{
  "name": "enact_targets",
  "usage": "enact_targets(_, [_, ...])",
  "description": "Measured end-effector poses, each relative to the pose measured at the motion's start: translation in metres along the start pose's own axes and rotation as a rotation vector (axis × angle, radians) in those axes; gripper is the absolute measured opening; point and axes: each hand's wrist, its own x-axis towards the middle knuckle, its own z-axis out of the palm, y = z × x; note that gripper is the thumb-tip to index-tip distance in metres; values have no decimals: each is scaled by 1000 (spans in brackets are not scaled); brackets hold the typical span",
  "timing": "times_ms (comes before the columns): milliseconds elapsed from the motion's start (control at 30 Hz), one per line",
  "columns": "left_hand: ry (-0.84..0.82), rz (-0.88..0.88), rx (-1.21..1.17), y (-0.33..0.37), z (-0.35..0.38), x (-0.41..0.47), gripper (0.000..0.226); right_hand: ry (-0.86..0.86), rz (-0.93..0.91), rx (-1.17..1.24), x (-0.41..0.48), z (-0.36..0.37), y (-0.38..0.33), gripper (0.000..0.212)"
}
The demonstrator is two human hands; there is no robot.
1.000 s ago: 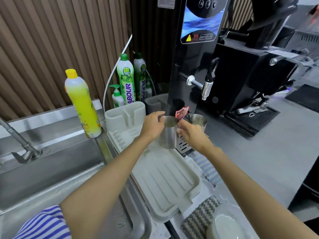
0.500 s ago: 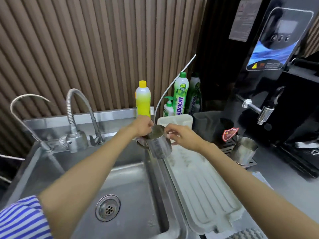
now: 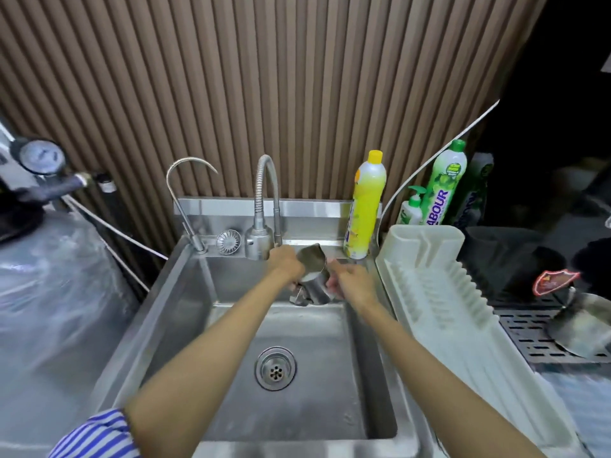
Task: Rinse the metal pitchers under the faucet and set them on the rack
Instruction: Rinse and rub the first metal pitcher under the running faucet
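A metal pitcher [image 3: 314,276] with a whitish residue inside hangs tilted over the back of the steel sink [image 3: 231,342]. My left hand [image 3: 285,263] grips its left side and rim, right by the base of the flexible faucet [image 3: 266,200]. My right hand [image 3: 351,281] holds its right side. A second metal pitcher [image 3: 582,328] stands on a black drip grate at the far right. The white plastic drying rack [image 3: 439,292] lies just right of the sink. No water stream is visible.
A thin gooseneck tap [image 3: 185,200] rises at the sink's back left. A yellow detergent bottle [image 3: 365,206] and green bottles [image 3: 443,186] stand along the back ledge. A plastic-wrapped tank [image 3: 49,292] fills the left side. The drain [image 3: 275,367] sits mid-basin.
Both hands carried the pitcher left, from the drip grate by the black machine, over the drying rack, to the back of the sink beside the faucet. The view swung left with them.
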Motion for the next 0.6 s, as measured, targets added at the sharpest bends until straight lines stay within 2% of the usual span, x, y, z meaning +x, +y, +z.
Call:
enact_targets(67, [-10, -6, -40, -1, 3, -1, 26, -63, 35, 63, -13, 5, 5, 49])
enact_targets(133, [-4, -22, -53, -3, 5, -2, 29, -135, 51, 105, -23, 8, 8, 44])
enact_targets(233, [-3, -63, -117, -7, 8, -1, 42, -283, 17, -33, -34, 7, 17, 34])
enact_targets(333, [-125, -116, -310, -12, 15, -3, 29, -374, -11, -143, -42, 11, 22, 30])
enact_targets(467, [-190, -198, -492, -24, 22, -5, 20, -323, -45, -175, -45, 29, 27, 30])
enact_targets(600, [-209, -226, -635, -37, 27, -4, 31, -213, -97, -201, -40, 50, 40, 20])
